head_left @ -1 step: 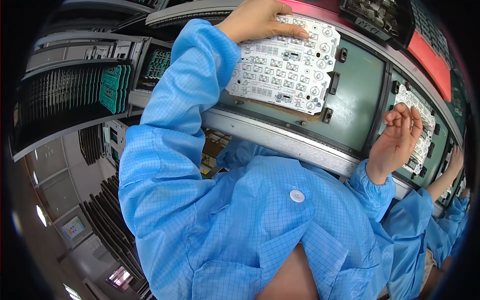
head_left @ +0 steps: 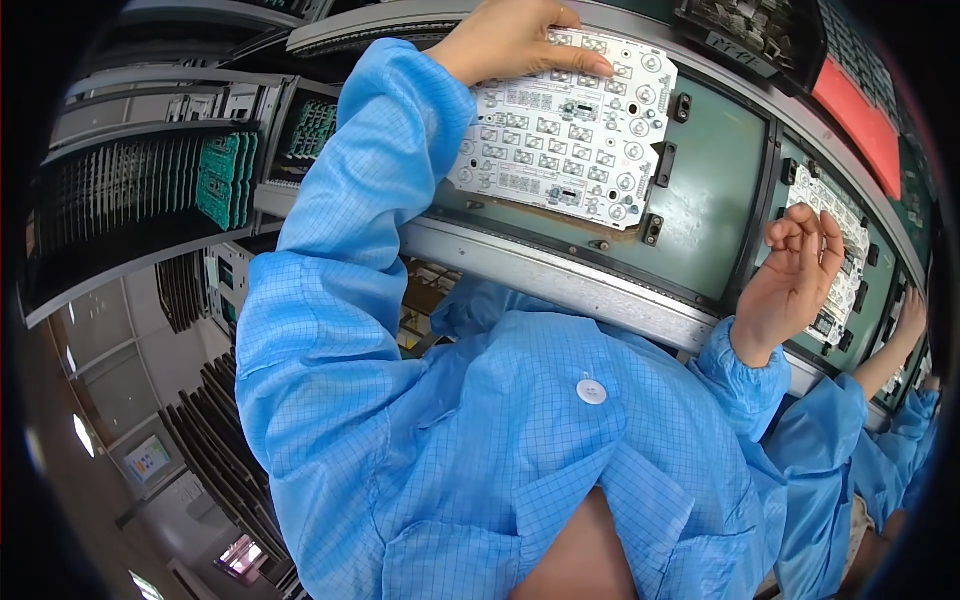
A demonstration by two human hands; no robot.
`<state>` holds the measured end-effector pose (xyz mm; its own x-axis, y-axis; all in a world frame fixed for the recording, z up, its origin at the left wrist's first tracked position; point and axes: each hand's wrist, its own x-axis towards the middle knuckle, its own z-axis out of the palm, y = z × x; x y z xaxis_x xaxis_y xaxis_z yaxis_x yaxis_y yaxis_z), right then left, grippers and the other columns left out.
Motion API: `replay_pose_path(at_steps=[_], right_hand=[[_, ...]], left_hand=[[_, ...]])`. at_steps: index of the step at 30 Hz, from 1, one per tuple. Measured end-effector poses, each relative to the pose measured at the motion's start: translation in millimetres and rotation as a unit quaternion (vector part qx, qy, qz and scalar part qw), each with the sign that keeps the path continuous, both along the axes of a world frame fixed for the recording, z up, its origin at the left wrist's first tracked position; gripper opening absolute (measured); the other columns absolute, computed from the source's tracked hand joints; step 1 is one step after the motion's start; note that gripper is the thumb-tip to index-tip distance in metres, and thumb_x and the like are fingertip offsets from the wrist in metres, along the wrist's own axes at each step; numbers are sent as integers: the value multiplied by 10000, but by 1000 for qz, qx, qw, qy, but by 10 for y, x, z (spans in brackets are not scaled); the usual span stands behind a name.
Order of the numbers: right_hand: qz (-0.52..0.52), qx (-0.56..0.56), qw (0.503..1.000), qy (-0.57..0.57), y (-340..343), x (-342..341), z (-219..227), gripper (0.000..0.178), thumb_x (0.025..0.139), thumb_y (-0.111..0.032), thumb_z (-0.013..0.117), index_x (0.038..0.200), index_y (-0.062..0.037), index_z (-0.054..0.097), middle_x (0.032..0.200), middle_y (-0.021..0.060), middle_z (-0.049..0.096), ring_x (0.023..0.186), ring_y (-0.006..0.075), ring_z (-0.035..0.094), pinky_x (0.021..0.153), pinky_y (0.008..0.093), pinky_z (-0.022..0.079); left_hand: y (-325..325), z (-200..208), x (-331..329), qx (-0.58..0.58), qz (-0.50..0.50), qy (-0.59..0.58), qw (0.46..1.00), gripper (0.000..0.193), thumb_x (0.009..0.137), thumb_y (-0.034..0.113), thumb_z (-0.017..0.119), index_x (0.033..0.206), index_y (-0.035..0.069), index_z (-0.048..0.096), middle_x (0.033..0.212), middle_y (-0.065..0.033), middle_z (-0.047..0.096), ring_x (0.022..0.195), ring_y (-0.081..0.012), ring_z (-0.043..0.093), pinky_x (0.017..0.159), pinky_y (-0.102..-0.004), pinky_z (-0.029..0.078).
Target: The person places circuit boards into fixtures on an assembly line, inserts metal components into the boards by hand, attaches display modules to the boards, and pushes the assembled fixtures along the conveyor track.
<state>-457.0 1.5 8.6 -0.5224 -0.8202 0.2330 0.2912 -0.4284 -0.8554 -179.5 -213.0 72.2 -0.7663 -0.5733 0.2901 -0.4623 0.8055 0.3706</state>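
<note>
My left hand grips the far left edge of a white printed circuit board, its thumb lying over the top face. Rows of small components and round parts cover the board. It rests over a green carrier plate, beside black clips on its right edge. My right hand is raised with loosely curled fingers, and nothing shows in them. Partly behind that hand, a second white circuit board lies on another green plate.
A metal rail runs along the near side. Green circuit boards stand in a black rack at left. A dark bin and a red tray sit at the far right. A co-worker's hand reaches in at right.
A red patch along the rail beyond the board no longer shows. Both hands and the board look nearly the same, apart from a slight shift of the whole view.
</note>
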Motion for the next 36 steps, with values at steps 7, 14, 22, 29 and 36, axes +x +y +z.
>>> replay_pose_path(at_steps=[7, 14, 22, 29, 36], right_hand=[[-20, 7, 1000, 23, -9, 74, 9, 306, 1028, -90, 452, 1320, -2, 484, 1126, 205, 615, 861, 188, 573, 782, 311, 456], [-23, -2, 999, 28, 1, 100, 20, 304, 1026, -79, 433, 1315, -3, 487, 1124, 205, 615, 836, 184, 566, 772, 309, 451], [-4, -29, 999, 30, 35, 95, 29, 290, 1056, -91, 432, 1329, -27, 508, 1144, 186, 613, 852, 180, 568, 766, 316, 446], [-2, -23, 999, 48, 10, 129, 22, 290, 1042, -92, 436, 1317, -34, 511, 1117, 172, 612, 854, 175, 566, 771, 309, 451], [-6, -12, 998, 54, -16, 108, -6, 286, 1030, -89, 435, 1300, -35, 514, 1093, 167, 614, 863, 173, 560, 778, 306, 453]], left_hand=[[38, -153, -43, 78, 5, -46, 996, 506, 814, 487, 794, 800, 6, 638, 702, -202, 612, 671, -361, 624, 642, -428, 486], [3, -325, -66, 29, -4, -67, 997, 438, 888, 328, 740, 1142, -2, 605, 991, -225, 631, 887, -393, 621, 822, -409, 509], [516, -457, 43, -2, 70, -122, 990, 772, 896, 611, 645, 1508, 185, 441, 1623, -196, 229, 1504, -444, 169, 1180, -644, 207], [906, -507, 68, -24, 115, -218, 969, 648, 948, 586, 579, 1531, 372, 395, 1646, -152, 230, 1461, -550, 209, 1120, -746, 216], [1002, -579, -58, 10, 164, -185, 969, 611, 976, 486, 580, 1538, 332, 397, 1622, -219, 249, 1418, -591, 265, 1082, -720, 315]])
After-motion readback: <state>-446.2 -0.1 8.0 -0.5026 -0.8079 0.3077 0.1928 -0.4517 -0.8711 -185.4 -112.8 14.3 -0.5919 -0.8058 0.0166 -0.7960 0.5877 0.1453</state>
